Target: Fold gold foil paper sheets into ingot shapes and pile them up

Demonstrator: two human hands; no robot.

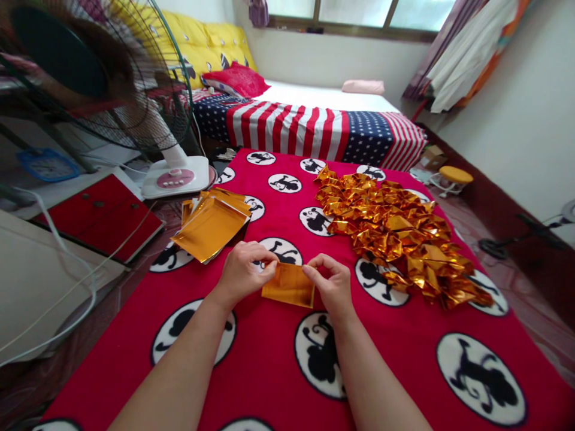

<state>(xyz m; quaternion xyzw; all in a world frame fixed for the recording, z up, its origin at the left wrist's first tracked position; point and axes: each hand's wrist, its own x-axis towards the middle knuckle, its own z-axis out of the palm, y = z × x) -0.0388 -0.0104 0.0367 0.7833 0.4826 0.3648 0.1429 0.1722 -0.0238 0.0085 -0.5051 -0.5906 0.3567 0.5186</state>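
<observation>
A small sheet of gold foil paper (pixel 290 285) hangs just above the red blanket (pixel 269 353) with black-and-white monkey circles. My left hand (pixel 242 272) pinches its upper left edge, fingers closed. My right hand (pixel 330 284) pinches the upper right edge in the same way. To the left, a stack of flat gold foil sheets (pixel 211 224) lies on the blanket. On the right spreads a heap of several folded gold foil pieces (pixel 395 230).
A standing fan (pixel 173 173) with a white base is at the back left, beside a red panel (pixel 101 215) and white cables. A bed with a stars-and-stripes cover (pixel 314 129) is behind. A yellow stool (pixel 453 176) stands at the right.
</observation>
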